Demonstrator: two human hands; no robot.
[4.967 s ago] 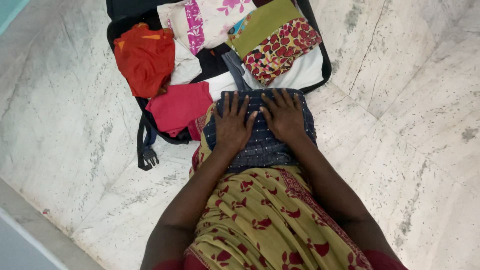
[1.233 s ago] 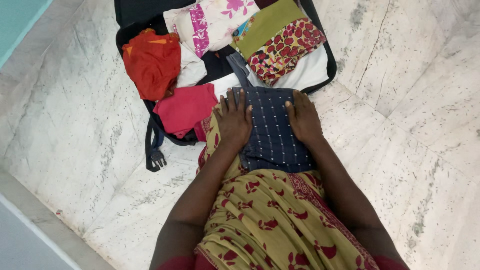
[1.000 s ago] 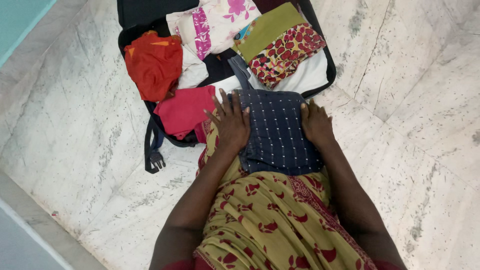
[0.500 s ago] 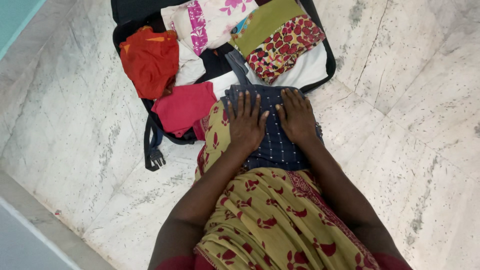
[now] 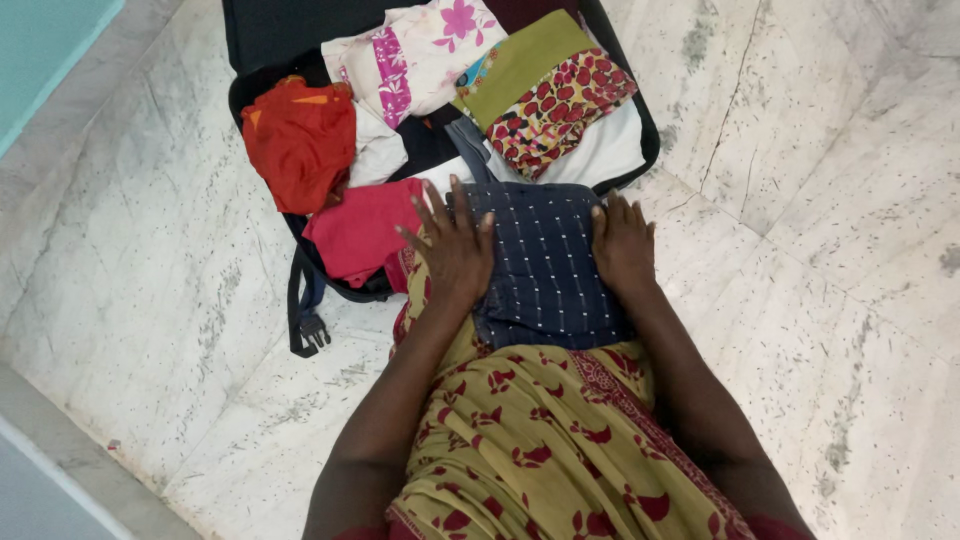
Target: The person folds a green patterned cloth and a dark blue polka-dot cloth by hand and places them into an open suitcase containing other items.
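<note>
A folded dark blue cloth with white dots [image 5: 545,265] lies on my lap, over my yellow garment with red leaves [image 5: 540,450]. My left hand [image 5: 452,245] rests flat on the cloth's left edge, fingers spread. My right hand [image 5: 620,245] presses flat on its right edge. Neither hand grips anything. Just beyond the cloth stands an open black suitcase [image 5: 275,40] with clothes inside.
In the suitcase lie an orange-red garment [image 5: 298,140], a pink-red one [image 5: 360,230], a white floral cloth [image 5: 420,55], an olive and red-patterned fold [image 5: 545,90] and a white cloth [image 5: 605,150]. A black strap with buckle [image 5: 305,320] trails onto the marble floor [image 5: 150,260]. A teal wall [image 5: 45,50] rises at left.
Half a second ago both hands lay close together on the middle of the blue cloth. They have slid apart to its left and right edges, and the cloth lies spread wider.
</note>
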